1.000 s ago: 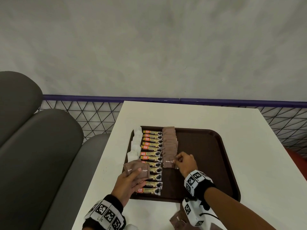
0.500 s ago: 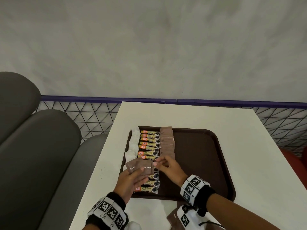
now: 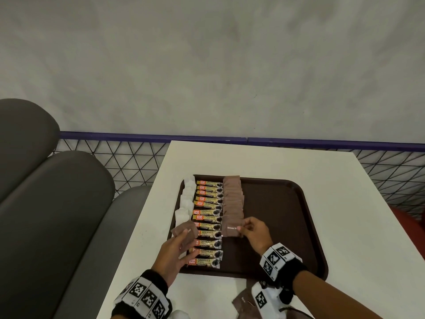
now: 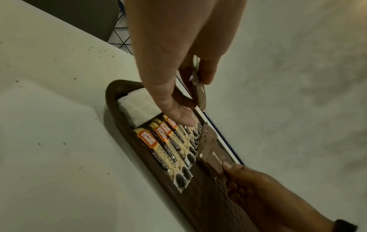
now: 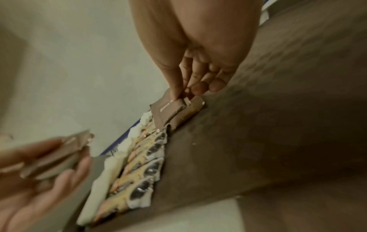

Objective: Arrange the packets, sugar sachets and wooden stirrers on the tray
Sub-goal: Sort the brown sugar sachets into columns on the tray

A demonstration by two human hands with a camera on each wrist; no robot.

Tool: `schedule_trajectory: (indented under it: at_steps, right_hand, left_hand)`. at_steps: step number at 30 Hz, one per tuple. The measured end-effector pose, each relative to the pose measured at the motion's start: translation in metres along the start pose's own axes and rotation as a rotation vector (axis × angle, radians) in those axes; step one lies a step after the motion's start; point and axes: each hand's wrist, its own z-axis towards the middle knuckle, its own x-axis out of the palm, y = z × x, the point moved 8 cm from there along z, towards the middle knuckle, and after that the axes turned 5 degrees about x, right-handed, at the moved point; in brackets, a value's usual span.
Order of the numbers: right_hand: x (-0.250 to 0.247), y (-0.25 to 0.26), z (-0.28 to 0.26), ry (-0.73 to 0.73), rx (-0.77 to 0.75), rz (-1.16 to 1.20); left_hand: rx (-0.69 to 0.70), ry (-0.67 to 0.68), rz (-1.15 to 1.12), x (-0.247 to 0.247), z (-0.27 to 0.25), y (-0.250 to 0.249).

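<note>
**Brown sachet going down at the near end of the row**

Brown paper between thumb and fingertip: our right hand (image 3: 254, 230) pinches one sugar sachet (image 3: 232, 229) by its right edge and holds it low over the tray (image 3: 287, 226), at the near end of the row of brown sachets (image 3: 233, 199). Whether it already touches the one behind, we cannot tell.

Our left hand (image 3: 174, 252) holds a small stack of spare sachets (image 3: 184, 231), thumb on top, fingers curled beneath, hovering above the coffee packets (image 3: 208, 217). Those packets lie in a column between the brown row and the white sachets (image 3: 186, 199) along the tray's left rim.

We'd judge these sachets light and a bit limp, the paper creasing easily, the sugar shifting inside. An edge pinch like this one suits them: it keeps the face flat for laying. The glossy coffee packets look slicker. More brown sachets (image 3: 243, 302) wait on the table (image 3: 345, 180) by our right wrist. No stirrers in sight.
</note>
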Motion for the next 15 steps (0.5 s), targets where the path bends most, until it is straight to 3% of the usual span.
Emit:
schedule_trajectory:
  at_steps: [15]
  right_hand:
    - [-0.002,-0.003,0.010,-0.153,0.012,-0.385]
  left_hand:
    - [0.014,0.036,0.110,0.005,0.005,0.001]
